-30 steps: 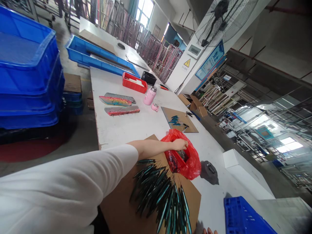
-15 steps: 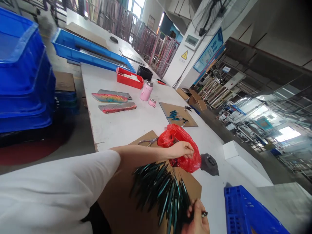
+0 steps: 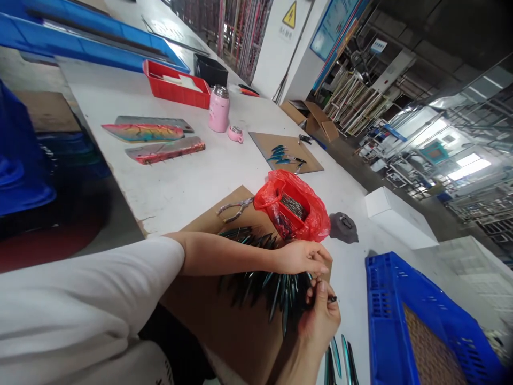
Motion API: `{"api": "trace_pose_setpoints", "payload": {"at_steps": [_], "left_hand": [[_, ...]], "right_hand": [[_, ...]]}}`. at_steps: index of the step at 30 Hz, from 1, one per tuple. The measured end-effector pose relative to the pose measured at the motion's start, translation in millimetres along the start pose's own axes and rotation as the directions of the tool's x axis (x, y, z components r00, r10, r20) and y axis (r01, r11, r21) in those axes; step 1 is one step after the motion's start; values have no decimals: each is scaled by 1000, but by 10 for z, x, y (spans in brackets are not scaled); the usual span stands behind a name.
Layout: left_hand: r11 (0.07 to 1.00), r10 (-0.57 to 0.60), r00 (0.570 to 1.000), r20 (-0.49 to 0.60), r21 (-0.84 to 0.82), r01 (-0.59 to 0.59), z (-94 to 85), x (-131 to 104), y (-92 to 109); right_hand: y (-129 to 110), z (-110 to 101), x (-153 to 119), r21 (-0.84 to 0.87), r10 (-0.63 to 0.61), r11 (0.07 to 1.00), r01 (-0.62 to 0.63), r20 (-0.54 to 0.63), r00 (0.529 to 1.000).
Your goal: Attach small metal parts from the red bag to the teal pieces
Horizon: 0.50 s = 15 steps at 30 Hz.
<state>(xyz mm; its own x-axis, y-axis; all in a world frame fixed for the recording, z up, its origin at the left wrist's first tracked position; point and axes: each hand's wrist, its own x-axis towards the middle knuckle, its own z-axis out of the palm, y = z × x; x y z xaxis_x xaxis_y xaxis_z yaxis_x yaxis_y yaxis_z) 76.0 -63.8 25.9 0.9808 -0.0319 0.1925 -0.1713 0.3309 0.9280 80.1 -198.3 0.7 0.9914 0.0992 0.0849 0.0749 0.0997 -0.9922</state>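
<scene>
My left hand [image 3: 306, 258] reaches across from the left, its fingers pinched just above my right hand. Whatever is between those fingertips is too small to make out. My right hand [image 3: 320, 311] is closed on a dark, shiny, slender lure-shaped piece [image 3: 332, 299], whose tip pokes out past the fingers. Under my left forearm, a fan of dark teal lure-shaped pieces [image 3: 276, 289] lies on a brown board [image 3: 240, 331]. An opened red plastic bag [image 3: 316, 214] just beyond holds thin metal bits [image 3: 293, 206]. Pliers [image 3: 236, 208] lie beside the bag.
More teal pieces [image 3: 347, 358] lie on the white table right of my hand, near a blue crate [image 3: 380, 299]. A dark grey lump [image 3: 343, 227] and a white box [image 3: 401, 216] sit beyond. Farther back stand a pink flask [image 3: 219, 109] and a red tray [image 3: 172, 93].
My left hand has moved from over the red bag toward my right hand, so the two are now close together. The bag's contents show now. The view has shifted.
</scene>
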Motion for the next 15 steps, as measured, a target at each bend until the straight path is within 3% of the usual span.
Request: {"api": "trace_pose_setpoints", "payload": {"at_steps": [4, 7, 10, 12, 15], "left_hand": [[990, 3, 999, 49, 141, -10, 2, -46, 16], [976, 62, 998, -17, 210, -57, -8, -49, 107], [990, 97, 993, -61, 108, -90, -2, -50, 222], [995, 84, 995, -50, 59, -81, 20, -69, 280], [966, 90, 995, -50, 248, -75, 65, -127, 323]], "right_hand": [[7, 1, -6, -34, -17, 999, 17, -20, 1000], [2, 13, -31, -138, -42, 990, 33, -59, 997], [-49, 50, -68, -365, -88, 930, 45, -103, 991], [-90, 79, -94, -464, -138, 881, 89, -71, 988], [-108, 95, -118, -505, -171, 854, 126, -44, 984]]}}
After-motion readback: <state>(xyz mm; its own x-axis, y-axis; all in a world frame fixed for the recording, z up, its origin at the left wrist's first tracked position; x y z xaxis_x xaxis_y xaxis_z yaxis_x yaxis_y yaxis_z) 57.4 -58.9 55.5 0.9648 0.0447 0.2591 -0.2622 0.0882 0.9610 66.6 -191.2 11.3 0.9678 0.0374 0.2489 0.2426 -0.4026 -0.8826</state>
